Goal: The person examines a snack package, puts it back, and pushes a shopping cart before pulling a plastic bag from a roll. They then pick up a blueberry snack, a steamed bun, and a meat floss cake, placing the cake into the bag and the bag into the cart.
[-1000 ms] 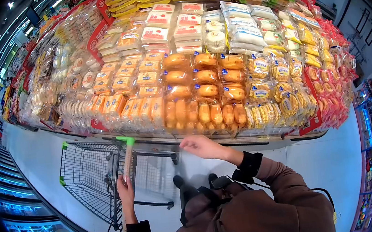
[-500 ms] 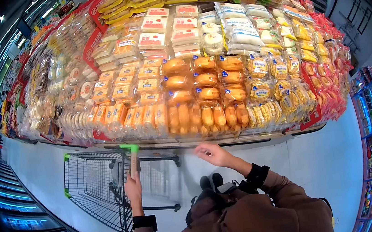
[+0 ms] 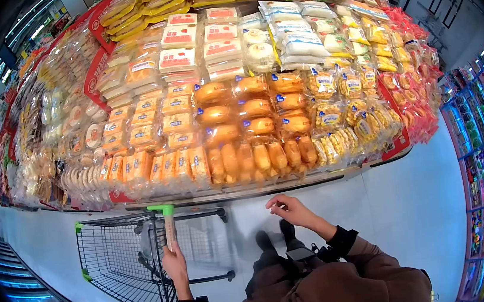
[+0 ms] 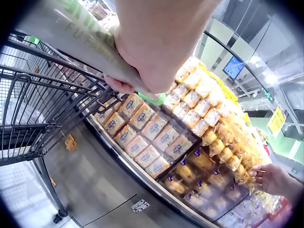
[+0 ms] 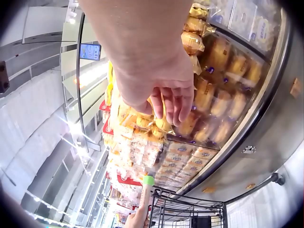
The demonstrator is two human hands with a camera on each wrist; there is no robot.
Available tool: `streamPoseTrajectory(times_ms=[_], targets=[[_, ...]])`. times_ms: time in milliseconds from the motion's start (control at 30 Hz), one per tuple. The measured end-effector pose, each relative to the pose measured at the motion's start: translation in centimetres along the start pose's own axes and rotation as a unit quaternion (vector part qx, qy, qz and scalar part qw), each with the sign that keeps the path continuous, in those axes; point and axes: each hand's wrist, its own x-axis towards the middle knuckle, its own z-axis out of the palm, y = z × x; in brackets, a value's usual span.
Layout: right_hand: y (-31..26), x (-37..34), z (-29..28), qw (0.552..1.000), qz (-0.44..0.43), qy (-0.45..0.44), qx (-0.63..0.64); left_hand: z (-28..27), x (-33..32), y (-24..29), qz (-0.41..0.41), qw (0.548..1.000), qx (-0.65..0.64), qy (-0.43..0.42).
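The left hand (image 3: 174,266) grips the handle (image 3: 170,231) of a black wire shopping cart (image 3: 116,255) with green corners. In the left wrist view the left hand (image 4: 149,52) is wrapped round the pale printed bar (image 4: 71,38). The right hand (image 3: 292,210) hangs in the air before the display's front edge, holding nothing. Its fingers are loosely bent in the right wrist view, where the hand (image 5: 154,80) appears in front of packaged rolls (image 5: 204,95). Orange rolls (image 3: 217,115) and wrapped orange-labelled cakes (image 3: 179,122) lie in rows on the display.
A long display of packaged baked goods, with red dividers (image 3: 90,79), spans the view ahead. Shelves (image 3: 482,165) stand at the far right and lit cooler cases (image 3: 38,299) at the left. The person's feet (image 3: 287,229) are on the pale floor (image 3: 350,210) beside the cart.
The head view has shifted, with the goods appearing further left. The right hand has moved a little right and away from the display edge. The left hand has kept its grip on the cart handle.
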Motion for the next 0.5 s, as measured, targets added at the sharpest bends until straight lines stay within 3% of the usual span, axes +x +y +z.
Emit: streamPoseTrajectory(times_ms=[300,500], targets=[[-1.9,-0.7,-2.8,1.0,-0.008,-0.009,-0.017,0.3,-0.2,-0.1,-0.011,1.0,0.025,-0.003],[-3.5,-2.2,-7.1,0.996,-0.086,-0.021,-0.007,1.2,-0.5,-0.4,-0.003,0.998,0.05,0.04]])
